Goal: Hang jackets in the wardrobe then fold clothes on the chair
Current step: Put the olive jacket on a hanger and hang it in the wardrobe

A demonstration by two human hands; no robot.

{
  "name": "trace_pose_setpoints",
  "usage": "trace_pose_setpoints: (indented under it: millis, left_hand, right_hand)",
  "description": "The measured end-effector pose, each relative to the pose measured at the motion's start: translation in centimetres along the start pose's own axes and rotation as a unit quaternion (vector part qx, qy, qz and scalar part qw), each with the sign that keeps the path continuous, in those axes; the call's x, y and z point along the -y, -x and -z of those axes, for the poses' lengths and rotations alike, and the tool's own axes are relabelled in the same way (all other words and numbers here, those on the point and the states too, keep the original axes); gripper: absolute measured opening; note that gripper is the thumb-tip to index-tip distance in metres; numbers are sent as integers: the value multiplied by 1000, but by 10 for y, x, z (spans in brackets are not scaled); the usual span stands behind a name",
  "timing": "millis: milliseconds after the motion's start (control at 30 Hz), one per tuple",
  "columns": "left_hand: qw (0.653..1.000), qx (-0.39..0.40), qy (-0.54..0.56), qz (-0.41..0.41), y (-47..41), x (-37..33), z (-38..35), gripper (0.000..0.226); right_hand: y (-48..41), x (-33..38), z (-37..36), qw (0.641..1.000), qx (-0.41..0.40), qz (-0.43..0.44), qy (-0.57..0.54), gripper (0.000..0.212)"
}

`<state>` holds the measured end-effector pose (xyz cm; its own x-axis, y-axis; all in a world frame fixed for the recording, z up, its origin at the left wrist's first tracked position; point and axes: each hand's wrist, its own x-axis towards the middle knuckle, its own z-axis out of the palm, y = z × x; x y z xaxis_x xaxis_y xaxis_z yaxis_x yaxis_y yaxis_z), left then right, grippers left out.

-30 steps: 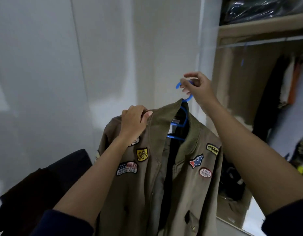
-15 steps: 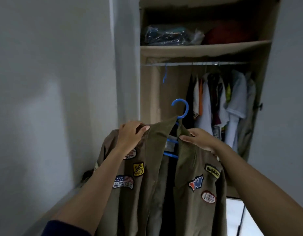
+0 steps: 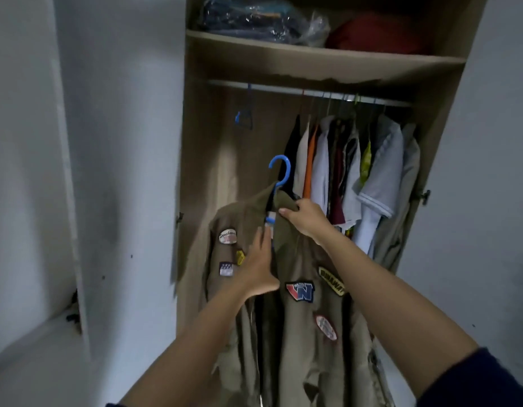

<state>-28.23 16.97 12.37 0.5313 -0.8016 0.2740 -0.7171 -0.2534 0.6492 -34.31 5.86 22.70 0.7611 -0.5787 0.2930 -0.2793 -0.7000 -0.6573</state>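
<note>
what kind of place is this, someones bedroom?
Most likely a bedroom or dressing corner in a home: an open wooden wardrobe with a rail of hung shirts, bagged clothes on its top shelf, and a patched jacket on a blue hanger held up to it.

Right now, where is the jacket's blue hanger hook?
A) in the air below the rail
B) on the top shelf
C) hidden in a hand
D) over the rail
A: the hook stands free below the rail, right hand pinching the jacket collar.
</note>
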Motion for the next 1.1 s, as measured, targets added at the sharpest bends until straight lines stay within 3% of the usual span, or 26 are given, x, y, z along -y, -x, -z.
trace_pose_setpoints:
  millis: [100, 167, 300, 433, 533, 800, 933, 1100]
  left_hand:
    - [979, 192, 60, 21, -8, 3, -18, 135]
    - [968, 233, 86, 33, -20, 5, -25, 142]
    - [972, 168, 164, 14, -58, 15, -44, 150]
    - [969, 7, 248, 20, -111, 39, -52, 145]
    - [965, -99, 244, 22, -156, 64, -40, 130]
    - [970, -161, 177, -48, -297, 101, 37, 107]
    - [963, -175, 186, -83, -354, 109, 68, 82]
    - [961, -188, 173, -111, -417, 120, 79, 81]
  right_hand:
    - [-33, 4, -1, 995, -56, -33, -77, 41]
    - [-61, 5, -4, 987, -81, -50, -130, 46]
    - [-105, 9, -8, 957, -114, -72, -255, 41]
    - [-153, 15, -16, 933, -132, -87, -323, 44]
    - [-197, 17, -24, 921, -119, -85, -361, 51]
    - [-324, 48, -29, 909, -153, -62, -383, 44]
    - [-381, 62, -22, 921, -192, -38, -335, 44]
    - [-441, 63, -18, 945, -195, -14, -262, 45]
